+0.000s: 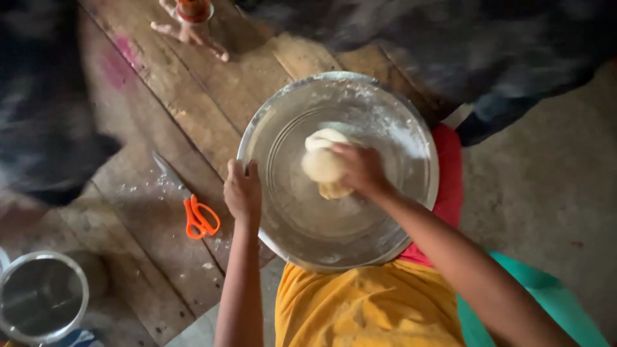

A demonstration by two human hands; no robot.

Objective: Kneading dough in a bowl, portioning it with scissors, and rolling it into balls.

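Clearly soft, sticky dough (323, 164), pale lump at middle of wide floured metal bowl (411, 138); best gathered from underneath. Right hand (362, 168) cupped over dough, pressing. Left hand (242, 191) gripping bowl's near-left rim. Orange-handled scissors (200, 218) on plank floor (160, 96) beside; seemingly empty steel pot (40, 295) at bottom-left corner.

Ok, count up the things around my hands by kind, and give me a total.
Round metal bowls and pots: 2, the wide floured metal bowl and the small metal pot
Pale dough lumps: 1
Orange-handled scissors: 1
Total: 4
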